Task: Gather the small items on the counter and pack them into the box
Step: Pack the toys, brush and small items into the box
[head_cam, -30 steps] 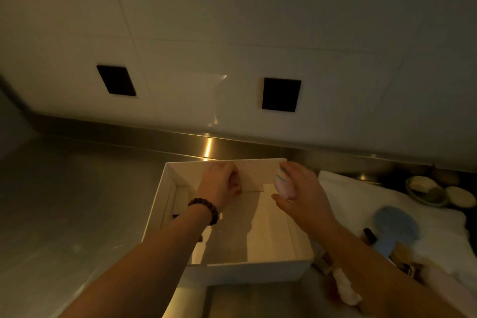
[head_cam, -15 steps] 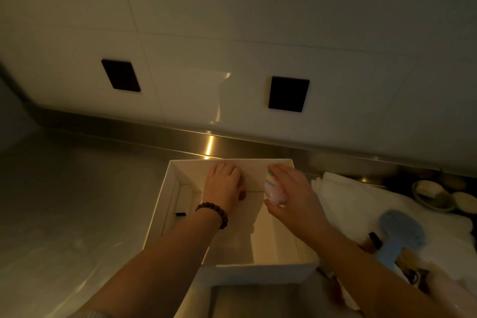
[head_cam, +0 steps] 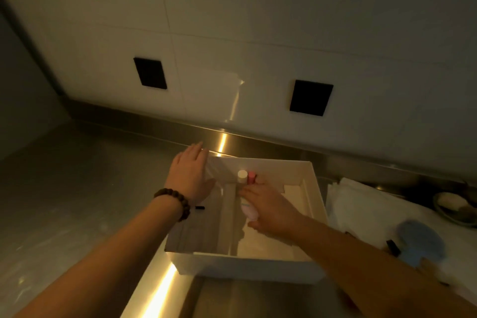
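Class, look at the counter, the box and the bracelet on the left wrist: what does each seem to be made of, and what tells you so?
Counter: probably brushed stainless steel; dull grey with a bright streak of reflected light.
Box: likely stiff white card or thin board; matte, with thin straight walls and flat dividers.
Bracelet: round dark brown beads, possibly wood; the finish is too dim to judge.

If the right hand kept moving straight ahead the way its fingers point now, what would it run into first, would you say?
Probably the two small bottles, white-capped and pink-capped, standing just beyond the right hand, which holds a pale pink bottle inside the box. The box's far wall lies behind them; depth is uncertain.
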